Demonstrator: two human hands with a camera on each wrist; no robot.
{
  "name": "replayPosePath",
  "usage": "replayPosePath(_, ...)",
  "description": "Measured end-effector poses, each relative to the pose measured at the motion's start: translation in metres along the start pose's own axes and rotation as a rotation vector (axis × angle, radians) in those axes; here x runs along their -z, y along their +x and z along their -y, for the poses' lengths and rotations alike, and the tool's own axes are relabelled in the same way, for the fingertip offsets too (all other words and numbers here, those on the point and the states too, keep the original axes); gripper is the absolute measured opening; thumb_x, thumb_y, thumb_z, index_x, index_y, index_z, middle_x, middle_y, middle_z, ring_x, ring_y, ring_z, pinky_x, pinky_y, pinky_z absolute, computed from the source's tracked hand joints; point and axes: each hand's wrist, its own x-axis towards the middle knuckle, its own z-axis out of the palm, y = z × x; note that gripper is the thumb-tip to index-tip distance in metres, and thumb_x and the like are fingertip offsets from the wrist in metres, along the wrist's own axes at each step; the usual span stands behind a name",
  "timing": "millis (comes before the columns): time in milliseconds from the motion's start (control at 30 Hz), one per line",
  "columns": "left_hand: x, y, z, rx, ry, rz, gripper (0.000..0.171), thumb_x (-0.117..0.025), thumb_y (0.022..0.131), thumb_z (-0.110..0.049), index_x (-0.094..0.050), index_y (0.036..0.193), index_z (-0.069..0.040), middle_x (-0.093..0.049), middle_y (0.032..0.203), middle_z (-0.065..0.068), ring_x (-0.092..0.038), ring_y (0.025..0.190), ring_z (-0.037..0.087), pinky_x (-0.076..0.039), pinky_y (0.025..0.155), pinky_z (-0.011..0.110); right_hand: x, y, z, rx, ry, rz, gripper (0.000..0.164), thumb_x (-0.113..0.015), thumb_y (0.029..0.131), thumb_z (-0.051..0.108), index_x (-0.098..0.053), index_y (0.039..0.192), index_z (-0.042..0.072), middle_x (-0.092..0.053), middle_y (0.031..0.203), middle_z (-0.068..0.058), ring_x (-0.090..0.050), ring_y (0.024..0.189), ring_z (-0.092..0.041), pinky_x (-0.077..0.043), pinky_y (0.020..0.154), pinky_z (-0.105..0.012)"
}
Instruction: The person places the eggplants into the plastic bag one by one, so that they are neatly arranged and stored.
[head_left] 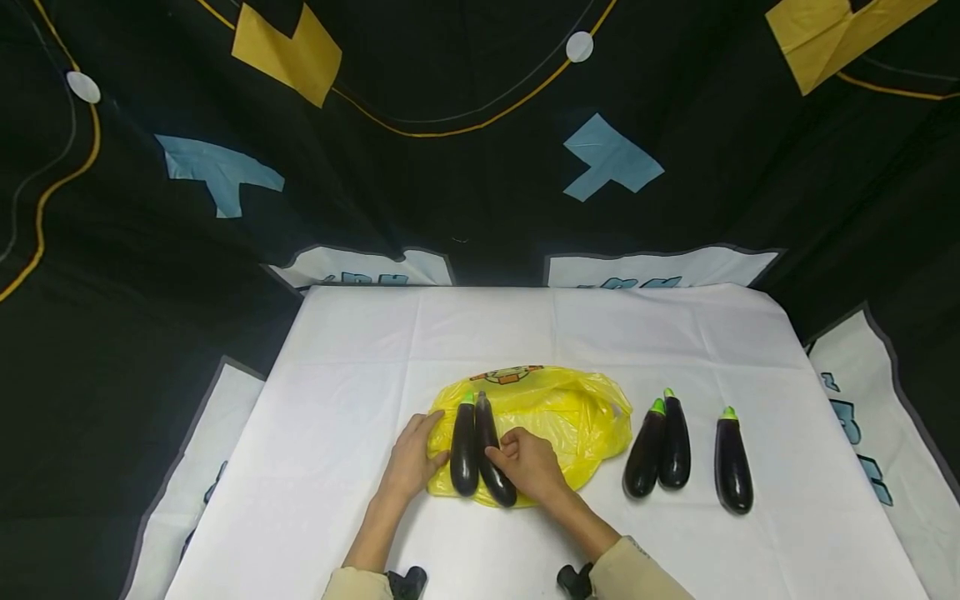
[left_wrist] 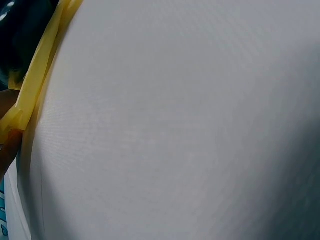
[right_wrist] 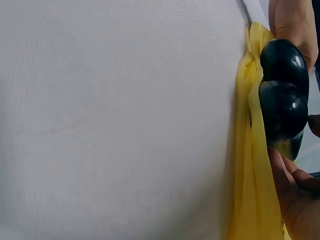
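Observation:
Two dark eggplants lie side by side on a yellow plastic bag [head_left: 577, 417] spread flat on the white table. My left hand [head_left: 411, 458] is at the bag's left edge, beside the left eggplant [head_left: 464, 450]. In the left wrist view, yellow film passes between its fingers [left_wrist: 10, 150], which pinch it. My right hand [head_left: 531, 463] holds the right eggplant [head_left: 491, 454] about its middle, the thumb over it and the other fingers bent at its right side. In the right wrist view the two eggplants' rounded ends [right_wrist: 284, 107] overlap above the bag's edge.
Right of the bag, two more eggplants lie close together, one [head_left: 645, 454] leaning near the other [head_left: 676, 442]. A single eggplant [head_left: 733, 462] lies farther right. The white cloth-covered table [head_left: 337, 400] ends at a dark patterned curtain [head_left: 465, 192] behind.

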Motion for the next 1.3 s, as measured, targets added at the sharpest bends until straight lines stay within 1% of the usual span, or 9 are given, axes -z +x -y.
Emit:
replayPosePath(333,0.0,0.0,-0.001,-0.01,-0.008,-0.01,0.068,-0.079,0.074,-0.01,-0.049,0.136,-0.005,-0.053,0.115,0.008,-0.055,0.107,0.026,-0.046,0.097,0.04,0.008,-0.001,-0.003,-0.013,0.025,-0.007,0.038,-0.069,0.085,0.037,-0.063,0.097,0.002,-0.063,0.076,0.002,-0.06,0.068,-0.008,-0.051,0.058,-0.023)
replayPosePath(633,0.0,0.0,0.001,0.005,-0.021,0.004,0.069,-0.079,0.075,-0.01,-0.048,0.136,-0.004,-0.053,0.116,0.008,-0.054,0.109,0.026,-0.045,0.098,0.041,0.019,-0.002,-0.001,-0.021,0.041,-0.027,0.037,-0.069,0.085,0.038,-0.063,0.098,0.003,-0.064,0.078,0.002,-0.062,0.073,-0.01,-0.053,0.064,-0.026)
replayPosePath(800,0.0,0.0,0.001,0.014,-0.021,0.013,0.07,-0.079,0.075,-0.01,-0.048,0.137,-0.005,-0.052,0.116,0.007,-0.054,0.109,0.026,-0.045,0.098,0.04,0.026,-0.003,-0.001,-0.016,0.054,-0.057,0.039,-0.069,0.084,0.039,-0.064,0.098,0.002,-0.066,0.08,0.002,-0.065,0.075,-0.011,-0.054,0.067,-0.028)
replayPosePath(1033,0.001,0.001,0.0,0.011,-0.021,0.009,0.069,-0.079,0.075,-0.011,-0.048,0.136,-0.005,-0.053,0.115,0.007,-0.054,0.109,0.026,-0.045,0.098,0.04,0.041,-0.006,0.001,-0.011,0.049,-0.118,0.038,-0.071,0.083,0.038,-0.066,0.1,0.004,-0.065,0.081,0.003,-0.059,0.071,-0.009,-0.052,0.066,-0.027)
replayPosePath(1300,-0.001,0.001,0.002,-0.002,-0.009,0.0,0.07,-0.08,0.074,-0.011,-0.049,0.136,-0.005,-0.053,0.115,0.007,-0.054,0.108,0.025,-0.046,0.097,0.04,0.063,-0.012,0.004,-0.049,0.057,-0.183,0.043,-0.072,0.081,0.041,-0.067,0.106,0.007,-0.064,0.084,0.001,-0.055,0.072,-0.012,-0.05,0.067,-0.027)
